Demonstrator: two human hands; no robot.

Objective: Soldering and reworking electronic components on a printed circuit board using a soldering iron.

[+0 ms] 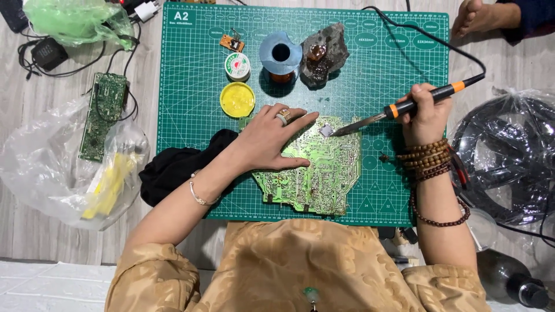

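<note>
Nearest the viewer: pale green printed circuit board with irregular outline (315,173), solder side up, lying flat on the lower middle of the dark green gridded cutting mat (393,69). Left hand (269,141), ring on one finger, spread open and pressed palm-down on the board's upper left, steadying it; black cloth (173,167) bunched under the wrist. Right hand (426,112) closed in a pen-like hold around the black soldering iron with orange bands (404,107), tip lowered to a small bright patch near the board's top edge, contact probable but too small to confirm. Progress, as a judgement: soldering work on one joint in hand; number of joints already treated or left not readable from the surface. Beyond the board: round yellow tin of flux paste (237,99), small white-and-green round solder wick reel (237,66), grey spool with copper-coloured wire (280,58), grey lumpy holder with amber residue (324,55), small brown circuit scrap (231,42). Open room: bare mat to the right of the board and between board and tins; iron cable (416,34) trailing across the mat's far right corner. Off the mat: second green circuit board (103,115) on clear plastic bags at the left, black bagged coil (509,156) crowding the right edge, another person's hand (480,17) at the far right.
</note>
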